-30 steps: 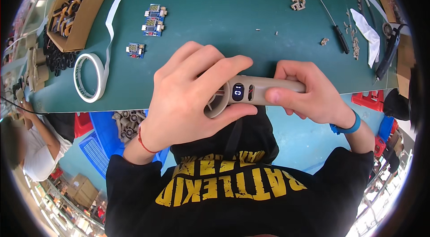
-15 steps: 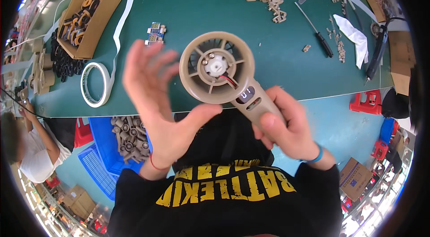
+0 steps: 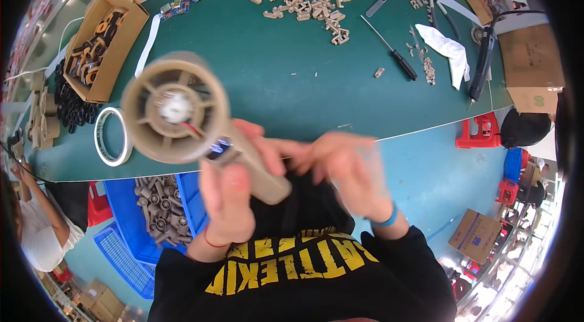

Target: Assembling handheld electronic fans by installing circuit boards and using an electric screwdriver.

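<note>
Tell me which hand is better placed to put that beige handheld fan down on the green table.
Left, probably. The left hand already grips the handle of the beige fan, whose round head hangs over the green table. The right hand is blurred beside the handle, and I cannot tell whether it touches.

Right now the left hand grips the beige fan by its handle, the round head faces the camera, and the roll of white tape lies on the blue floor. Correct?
Not quite. The roll of white tape lies on the green table, near its front edge, not on the floor. The head view shows it. The rest holds: the left hand grips the beige fan by its handle, round head toward the camera.
</note>
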`<action>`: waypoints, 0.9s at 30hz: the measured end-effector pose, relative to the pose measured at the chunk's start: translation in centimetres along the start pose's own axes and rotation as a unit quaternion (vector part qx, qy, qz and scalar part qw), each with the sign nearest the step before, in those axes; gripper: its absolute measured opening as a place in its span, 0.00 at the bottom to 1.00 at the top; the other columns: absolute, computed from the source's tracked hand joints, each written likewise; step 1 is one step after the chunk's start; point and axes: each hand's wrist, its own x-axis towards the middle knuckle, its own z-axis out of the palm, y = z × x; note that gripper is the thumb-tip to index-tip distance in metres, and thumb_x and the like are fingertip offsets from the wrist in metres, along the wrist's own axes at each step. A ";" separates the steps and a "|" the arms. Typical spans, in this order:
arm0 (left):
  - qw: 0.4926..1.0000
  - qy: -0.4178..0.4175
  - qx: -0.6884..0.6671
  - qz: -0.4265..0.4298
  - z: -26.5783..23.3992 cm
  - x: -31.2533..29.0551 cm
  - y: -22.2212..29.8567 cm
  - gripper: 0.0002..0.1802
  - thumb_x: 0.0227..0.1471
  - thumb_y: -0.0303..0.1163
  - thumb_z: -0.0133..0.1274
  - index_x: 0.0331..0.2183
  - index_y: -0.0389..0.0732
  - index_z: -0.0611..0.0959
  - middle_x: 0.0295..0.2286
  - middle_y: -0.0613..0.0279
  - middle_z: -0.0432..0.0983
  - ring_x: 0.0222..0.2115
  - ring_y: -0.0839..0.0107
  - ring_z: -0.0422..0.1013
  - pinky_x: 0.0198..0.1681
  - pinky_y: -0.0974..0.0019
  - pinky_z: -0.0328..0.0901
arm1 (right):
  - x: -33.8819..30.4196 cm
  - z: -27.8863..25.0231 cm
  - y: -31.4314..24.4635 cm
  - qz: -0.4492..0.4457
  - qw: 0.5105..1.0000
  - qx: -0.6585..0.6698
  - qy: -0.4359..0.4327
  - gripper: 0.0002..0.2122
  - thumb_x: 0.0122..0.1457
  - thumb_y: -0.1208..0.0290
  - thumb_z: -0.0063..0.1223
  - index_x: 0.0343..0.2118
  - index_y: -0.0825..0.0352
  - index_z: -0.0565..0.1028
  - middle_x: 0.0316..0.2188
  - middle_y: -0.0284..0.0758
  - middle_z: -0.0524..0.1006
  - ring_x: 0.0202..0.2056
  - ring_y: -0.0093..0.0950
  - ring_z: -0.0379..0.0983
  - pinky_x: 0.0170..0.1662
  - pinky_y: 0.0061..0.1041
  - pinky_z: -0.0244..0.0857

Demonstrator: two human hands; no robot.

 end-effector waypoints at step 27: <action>0.953 -0.097 -0.232 -0.168 -1.7 3.6 -2.8 0.32 0.49 0.32 0.44 0.55 0.34 0.59 0.29 0.54 0.67 0.21 0.69 0.70 0.27 0.68 0.66 | 3.5 0.7 -1.2 0.123 0.963 0.207 0.120 0.11 0.50 0.86 0.60 0.37 0.74 0.73 0.31 0.41 0.80 0.30 0.25 0.79 0.29 0.18 0.72</action>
